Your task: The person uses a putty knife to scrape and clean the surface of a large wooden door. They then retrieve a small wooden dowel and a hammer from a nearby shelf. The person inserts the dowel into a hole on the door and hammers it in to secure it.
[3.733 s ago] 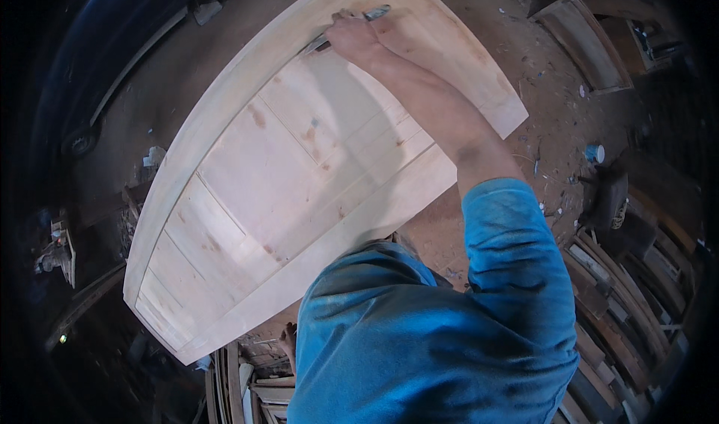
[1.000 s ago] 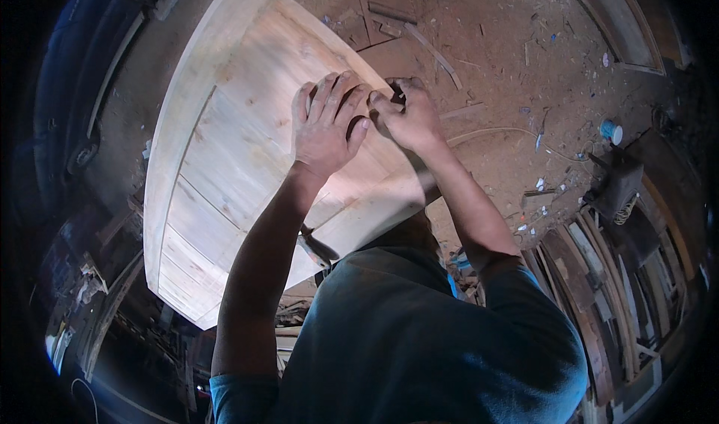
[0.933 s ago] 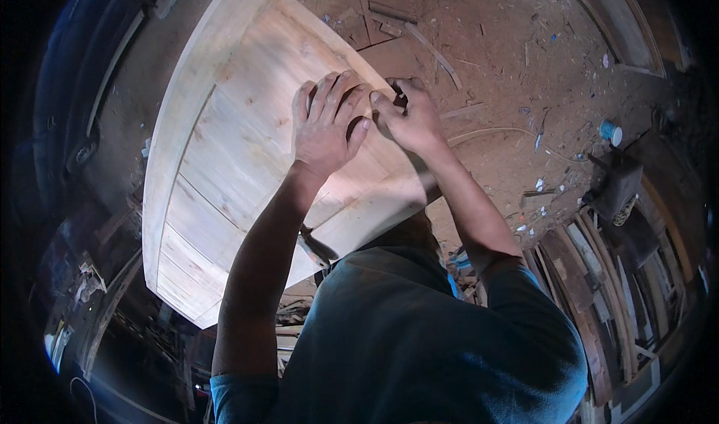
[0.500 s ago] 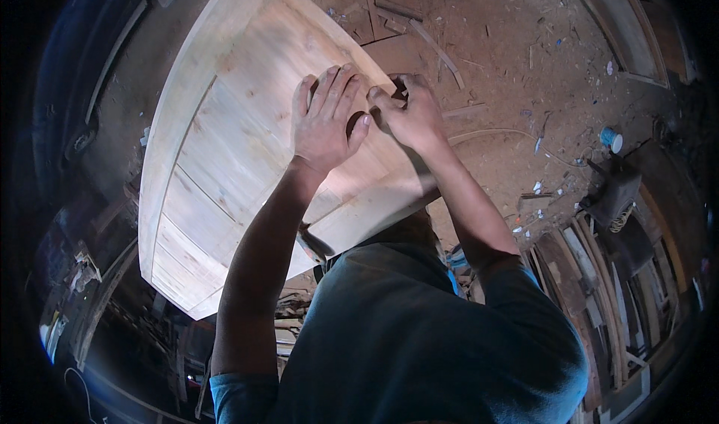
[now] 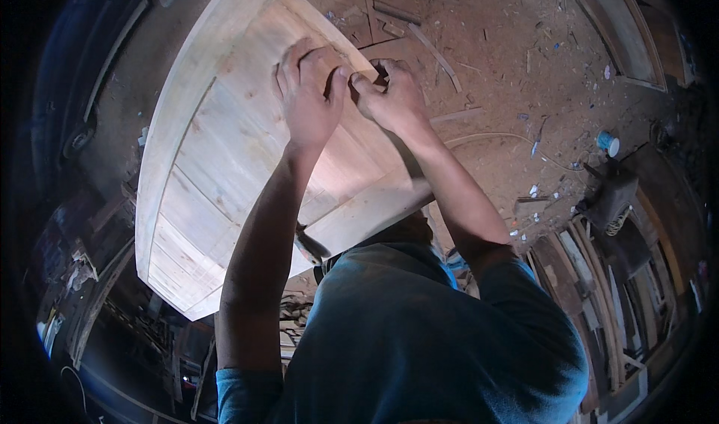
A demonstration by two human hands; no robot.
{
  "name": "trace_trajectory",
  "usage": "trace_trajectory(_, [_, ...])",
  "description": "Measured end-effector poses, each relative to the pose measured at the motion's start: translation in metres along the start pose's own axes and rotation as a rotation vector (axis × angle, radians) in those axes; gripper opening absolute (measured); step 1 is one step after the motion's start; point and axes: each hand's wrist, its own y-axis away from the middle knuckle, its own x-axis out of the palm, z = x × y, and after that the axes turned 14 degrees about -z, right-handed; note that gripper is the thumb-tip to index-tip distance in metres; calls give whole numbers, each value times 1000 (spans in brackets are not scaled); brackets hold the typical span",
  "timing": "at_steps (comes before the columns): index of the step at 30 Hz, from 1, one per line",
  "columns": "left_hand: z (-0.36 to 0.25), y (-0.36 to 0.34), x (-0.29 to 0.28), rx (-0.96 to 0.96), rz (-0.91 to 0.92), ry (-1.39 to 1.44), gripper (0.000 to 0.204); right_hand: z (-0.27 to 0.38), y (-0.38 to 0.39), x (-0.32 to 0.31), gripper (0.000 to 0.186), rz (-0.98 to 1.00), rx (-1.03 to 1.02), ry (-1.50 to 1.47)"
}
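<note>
The left hand [image 5: 307, 98] lies spread and empty on the pale wooden panel [image 5: 225, 147], seemingly to steady it, while the right hand [image 5: 389, 95] at its three o'clock pinches closed on something too small to identify. The panel is framed, made of boards, and tilts across the sawdust-strewn floor [image 5: 509, 72] toward eleven o'clock.

you stand in a woodworking shop: a pale panelled wooden door [image 5: 225, 162] on the bench, sawdust and offcuts over the floor [image 5: 509, 87], stacked timber frames [image 5: 599, 289] at right.
</note>
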Motion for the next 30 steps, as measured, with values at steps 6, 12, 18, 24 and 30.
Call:
trace_trajectory(6, [8,-2,11,-119,10,41,46,-6,-8,6,47,43,89,-54])
trace_trajectory(12, [10,-5,11,-162,54,86,46,-16,-7,10,42,22,-2,-113])
trace_trajectory(18, [17,-4,14,-192,68,79,41,-13,-6,9,43,-2,-31,-117])
trace_trajectory(24, [8,-5,16,-205,25,31,37,-2,-8,5,47,34,20,-47])
trace_trajectory(30, [3,-7,14,-253,58,51,32,-4,-7,3,49,72,35,-106])
